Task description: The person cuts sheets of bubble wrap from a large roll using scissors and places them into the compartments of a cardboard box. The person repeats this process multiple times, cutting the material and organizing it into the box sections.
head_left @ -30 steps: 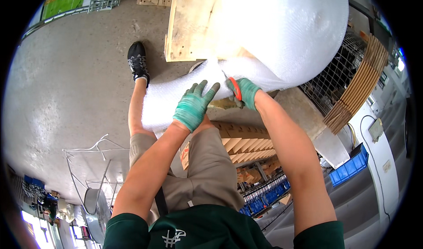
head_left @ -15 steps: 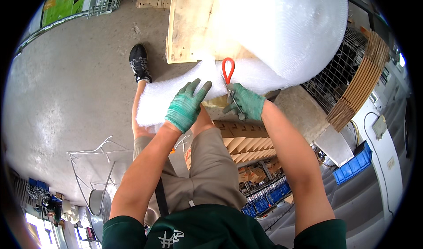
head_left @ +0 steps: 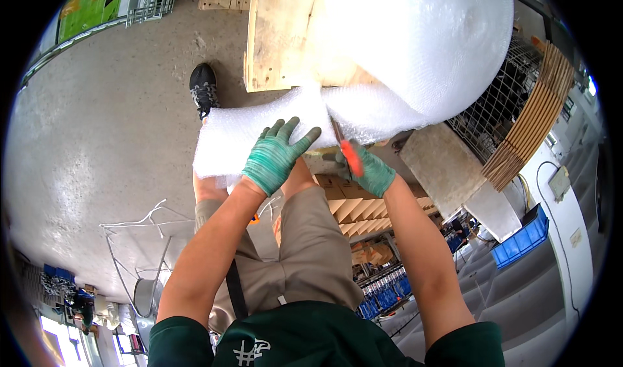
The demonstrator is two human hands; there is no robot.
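A strip of bubble wrap stretches across in front of my legs and joins a big bubble wrap roll at the far right. My left hand, in a green glove, rests on the strip with fingers spread. In my gloved right hand is a pair of scissors with red handles. Their blades point away from me, against the wrap beside the fold where strip and roll meet. The right fingers are partly hidden behind the handles.
The roll stands on a wooden board. At right are a wire mesh cage, stacked flat cardboard and a blue bin. A divided cardboard box sits below my right forearm. A metal-framed stand is at lower left.
The scissors have turned round in my right hand: the red handles pointed away before, and now the blades do. My left hand stays on the wrap, whose free end has shifted slightly left.
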